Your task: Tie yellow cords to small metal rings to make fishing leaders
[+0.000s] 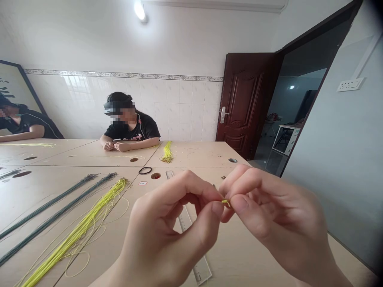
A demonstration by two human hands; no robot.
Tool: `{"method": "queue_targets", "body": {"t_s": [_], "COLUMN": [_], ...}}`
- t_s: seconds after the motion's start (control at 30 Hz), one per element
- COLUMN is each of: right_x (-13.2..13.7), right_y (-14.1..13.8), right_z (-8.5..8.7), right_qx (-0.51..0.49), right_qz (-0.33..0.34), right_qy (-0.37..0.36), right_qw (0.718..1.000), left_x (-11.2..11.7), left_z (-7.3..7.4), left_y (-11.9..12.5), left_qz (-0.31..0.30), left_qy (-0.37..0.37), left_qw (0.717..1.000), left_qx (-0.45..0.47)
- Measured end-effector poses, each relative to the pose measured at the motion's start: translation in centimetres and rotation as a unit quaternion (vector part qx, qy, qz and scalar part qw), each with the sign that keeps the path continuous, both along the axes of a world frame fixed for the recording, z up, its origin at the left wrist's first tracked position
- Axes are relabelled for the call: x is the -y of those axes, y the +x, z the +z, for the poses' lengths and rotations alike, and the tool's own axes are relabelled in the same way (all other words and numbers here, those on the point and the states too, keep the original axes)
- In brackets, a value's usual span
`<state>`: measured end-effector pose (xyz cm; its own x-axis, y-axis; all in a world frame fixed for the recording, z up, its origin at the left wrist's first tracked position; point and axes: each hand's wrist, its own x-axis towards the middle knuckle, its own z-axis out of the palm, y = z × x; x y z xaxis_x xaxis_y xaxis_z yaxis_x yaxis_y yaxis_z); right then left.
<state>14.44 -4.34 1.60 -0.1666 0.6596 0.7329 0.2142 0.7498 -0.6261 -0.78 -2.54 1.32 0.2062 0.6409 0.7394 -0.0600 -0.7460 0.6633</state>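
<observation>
My left hand (176, 229) is closed, its thumb and forefinger pinching a tiny end of yellow cord (224, 201). Facing it, my right hand (281, 219) is also closed, with thumb and fingertips on a small brownish loop at the same cord end. Both sets of fingertips nearly meet, hiding most of the piece. Beneath my left hand lies a clear ruler (202, 271), partly covered by the hand. To the left, a long bundle of yellow cords (86, 219) stretches over the table, some strands looping loose.
Two dark green cord bundles (48, 205) lie farther left. A black ring (145, 170), a small label (143, 183) and a cable hole (156, 175) are beyond. Another yellow bundle (168, 153) lies across the table, near a seated person (131, 123). A second person (28, 123) sits far left.
</observation>
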Motion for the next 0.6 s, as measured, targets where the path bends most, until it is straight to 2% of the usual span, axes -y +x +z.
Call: {"method": "queue_targets", "body": {"t_s": [0.13,0.37,0.6], "right_x": [0.0,0.0,0.2], "right_y": [-0.1,-0.3,-0.4], "right_z": [-0.1,0.0,-0.1], "right_qx": [-0.010,-0.003,0.008], "right_qz": [-0.002,-0.010,-0.014], "right_qy": [0.023,0.076,0.106], "right_qw": [1.000,0.997,0.994], "left_x": [0.1,0.3,0.2], "left_z": [0.0,0.2,0.2], "left_y": [-0.1,-1.0,-1.1], "left_qz": [-0.001,0.013,-0.002], "left_qy": [-0.002,-0.003,-0.003], "left_qw": [1.000,0.998,0.998], "left_qx": [0.006,-0.058,-0.061]}}
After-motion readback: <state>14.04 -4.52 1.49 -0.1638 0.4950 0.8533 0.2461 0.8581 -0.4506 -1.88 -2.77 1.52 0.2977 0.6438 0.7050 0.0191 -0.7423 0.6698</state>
